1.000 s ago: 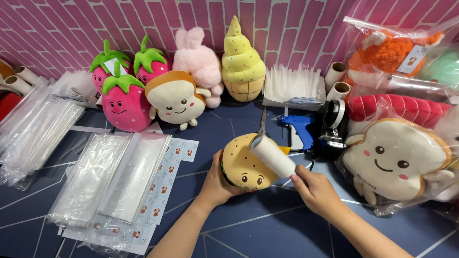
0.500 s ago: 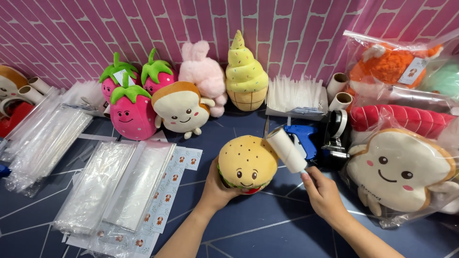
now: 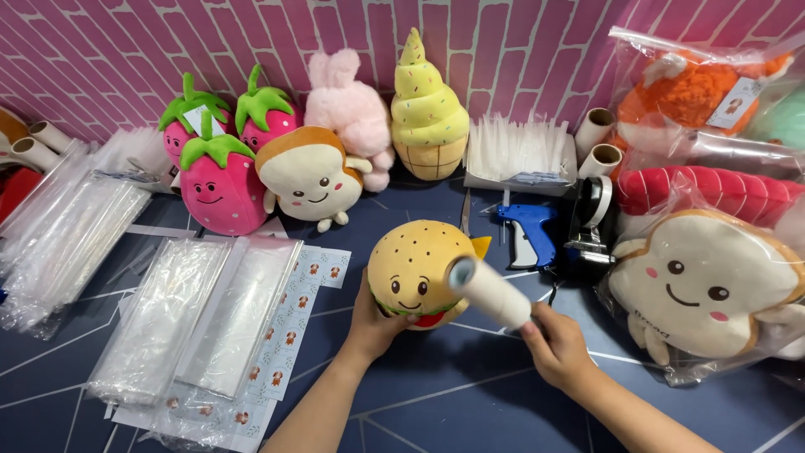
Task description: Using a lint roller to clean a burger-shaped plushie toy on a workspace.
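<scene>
Burger plush toy (image 3: 417, 273) stands on the dark blue surface (image 3: 436, 394), just in front of the toast plush (image 3: 309, 174). Left hand (image 3: 371, 323) grips its side. Right hand (image 3: 557, 344) is wrapped around a white lint roller (image 3: 489, 291) — its end touches the burger, near the blue tagging gun (image 3: 527, 231).

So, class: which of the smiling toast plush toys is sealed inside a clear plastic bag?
The large toast plush at the right edge; the smaller one beside the strawberries is unbagged.

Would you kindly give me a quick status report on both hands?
Left hand grips burger plush. Right hand holds white roller against it. Nothing between them.
</scene>
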